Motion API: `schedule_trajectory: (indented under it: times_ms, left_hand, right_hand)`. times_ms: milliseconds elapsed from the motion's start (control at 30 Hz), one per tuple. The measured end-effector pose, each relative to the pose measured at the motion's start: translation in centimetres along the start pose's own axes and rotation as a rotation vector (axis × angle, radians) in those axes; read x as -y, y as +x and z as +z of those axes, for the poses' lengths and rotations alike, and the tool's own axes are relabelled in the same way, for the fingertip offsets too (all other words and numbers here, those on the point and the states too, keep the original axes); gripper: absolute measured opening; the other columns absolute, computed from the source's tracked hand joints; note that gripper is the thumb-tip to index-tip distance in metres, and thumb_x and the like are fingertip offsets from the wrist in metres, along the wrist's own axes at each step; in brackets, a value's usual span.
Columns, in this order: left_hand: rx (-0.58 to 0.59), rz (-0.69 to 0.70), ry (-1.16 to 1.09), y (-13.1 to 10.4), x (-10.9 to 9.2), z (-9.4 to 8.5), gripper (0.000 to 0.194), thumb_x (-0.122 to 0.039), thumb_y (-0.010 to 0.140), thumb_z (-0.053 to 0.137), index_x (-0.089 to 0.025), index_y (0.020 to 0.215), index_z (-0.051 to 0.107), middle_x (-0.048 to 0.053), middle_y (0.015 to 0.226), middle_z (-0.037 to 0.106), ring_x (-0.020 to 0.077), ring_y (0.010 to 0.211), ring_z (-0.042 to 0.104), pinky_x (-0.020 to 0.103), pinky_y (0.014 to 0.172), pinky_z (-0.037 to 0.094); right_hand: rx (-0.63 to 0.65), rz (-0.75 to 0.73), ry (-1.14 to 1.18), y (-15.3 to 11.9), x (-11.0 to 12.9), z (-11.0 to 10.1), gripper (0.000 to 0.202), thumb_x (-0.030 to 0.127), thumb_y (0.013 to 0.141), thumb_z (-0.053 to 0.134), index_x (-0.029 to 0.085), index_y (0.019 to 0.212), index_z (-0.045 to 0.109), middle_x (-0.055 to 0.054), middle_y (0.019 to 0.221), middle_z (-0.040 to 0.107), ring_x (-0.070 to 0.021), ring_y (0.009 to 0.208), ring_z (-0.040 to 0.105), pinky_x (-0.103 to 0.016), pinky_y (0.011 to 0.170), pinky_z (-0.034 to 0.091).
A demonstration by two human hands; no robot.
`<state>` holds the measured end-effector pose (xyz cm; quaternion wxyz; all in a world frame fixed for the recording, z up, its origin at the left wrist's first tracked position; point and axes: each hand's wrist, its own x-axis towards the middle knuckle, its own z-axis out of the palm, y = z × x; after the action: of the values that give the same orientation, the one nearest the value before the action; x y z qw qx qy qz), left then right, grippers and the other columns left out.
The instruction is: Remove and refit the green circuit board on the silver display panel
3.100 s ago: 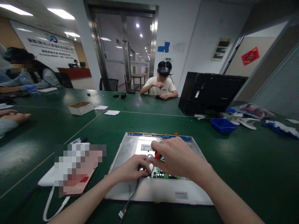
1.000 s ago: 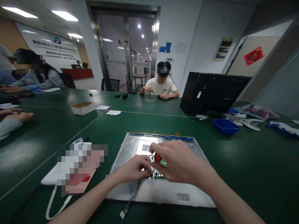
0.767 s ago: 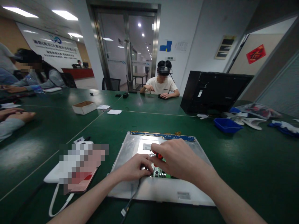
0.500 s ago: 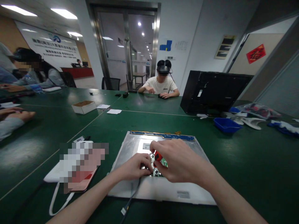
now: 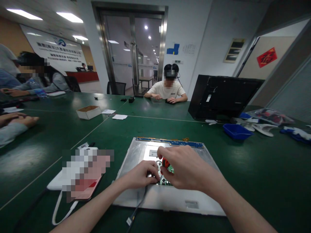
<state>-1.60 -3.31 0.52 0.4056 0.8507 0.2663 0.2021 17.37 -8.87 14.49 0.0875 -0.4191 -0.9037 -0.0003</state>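
A flat silver metal panel (image 5: 136, 155) lies face down on the green table in front of me, with a blue strip (image 5: 170, 141) along its far edge. My right hand (image 5: 187, 166) is closed around a red-handled screwdriver (image 5: 165, 161), tip down on a small green circuit board (image 5: 167, 176) in the panel's middle. My left hand (image 5: 139, 174) rests on the panel beside the board, its fingertips pinched at the tool's tip. A dark cable (image 5: 136, 210) runs from under the left hand off the near edge.
A phone and a white device with a cord (image 5: 80, 174) lie to the left. A black monitor shell (image 5: 223, 97), a blue tray (image 5: 236, 131) and bagged parts stand at right. A cardboard box (image 5: 88, 112) is farther back. Other people sit across and at left.
My right hand has shifted slightly on the screwdriver, as if turning it, while the left hand stays pinched by the board. The view has drifted a little.
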Motion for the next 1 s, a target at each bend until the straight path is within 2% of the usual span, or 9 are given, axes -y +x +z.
schedule_trajectory:
  times_ms: [167,300,433,633,767,833,1000]
  left_hand:
    - [-0.008,-0.001,0.0,-0.08,-0.29,-0.06,0.012,-0.009,0.075,0.068,-0.018,0.082,0.072,0.001,0.093,0.064,0.0165,0.086,0.06,0.025,0.076,0.046]
    - [-0.006,0.004,-0.015,-0.06,-0.53,-0.12,0.014,-0.006,0.074,0.067,-0.018,0.081,0.072,0.001,0.091,0.065,0.0161,0.084,0.06,0.025,0.076,0.046]
    - [0.006,-0.001,-0.003,0.02,-0.22,-0.11,0.012,-0.009,0.074,0.069,-0.018,0.082,0.073,0.002,0.092,0.065,0.0166,0.083,0.059,0.026,0.076,0.047]
    - [-0.007,-0.001,-0.015,0.02,-0.43,-0.09,0.015,-0.006,0.073,0.067,-0.018,0.08,0.072,0.002,0.091,0.065,0.0164,0.084,0.06,0.026,0.077,0.046]
    - [-0.008,-0.007,-0.022,0.0,-0.5,-0.05,0.016,-0.005,0.073,0.067,-0.018,0.081,0.072,0.001,0.09,0.065,0.0158,0.083,0.06,0.026,0.076,0.046]
    - [0.002,-0.009,-0.016,0.01,-0.34,-0.04,0.015,-0.007,0.074,0.068,-0.019,0.083,0.073,0.001,0.092,0.065,0.0161,0.084,0.059,0.026,0.077,0.046]
    - [-0.001,0.006,-0.005,0.03,-0.35,-0.1,0.013,-0.007,0.074,0.068,-0.018,0.081,0.072,0.001,0.092,0.064,0.0164,0.084,0.06,0.027,0.077,0.046]
  right_hand:
    - [0.004,0.033,-0.058,0.18,-0.08,0.25,0.023,0.042,0.089,0.052,0.021,0.081,0.056,-0.002,0.07,0.066,-0.0149,0.06,0.055,-0.027,0.05,0.02]
    - [-0.003,0.043,-0.084,0.31,-0.17,0.4,0.016,0.033,0.09,0.049,0.02,0.083,0.055,-0.002,0.071,0.066,-0.0147,0.059,0.055,-0.027,0.049,0.02]
    - [0.006,0.006,-0.025,0.14,-0.23,0.0,0.012,0.03,0.084,0.054,0.019,0.088,0.054,-0.003,0.078,0.067,-0.0141,0.061,0.054,-0.026,0.049,0.023]
    - [0.017,0.048,-0.087,0.3,-0.25,0.17,0.024,0.042,0.09,0.05,0.02,0.082,0.056,-0.003,0.07,0.066,-0.015,0.06,0.056,-0.027,0.05,0.019]
    - [0.004,0.011,-0.072,0.2,-0.46,0.22,0.011,0.03,0.086,0.052,0.019,0.085,0.055,-0.002,0.073,0.066,-0.014,0.059,0.054,-0.027,0.05,0.019]
    - [0.001,-0.011,-0.031,0.03,-0.51,0.0,0.01,0.027,0.083,0.054,0.019,0.088,0.054,-0.002,0.077,0.066,-0.0141,0.061,0.053,-0.026,0.049,0.021]
    - [0.019,0.007,-0.025,0.05,-0.28,-0.21,0.02,0.039,0.089,0.051,0.02,0.086,0.054,-0.002,0.074,0.067,-0.0157,0.062,0.056,-0.027,0.049,0.022]
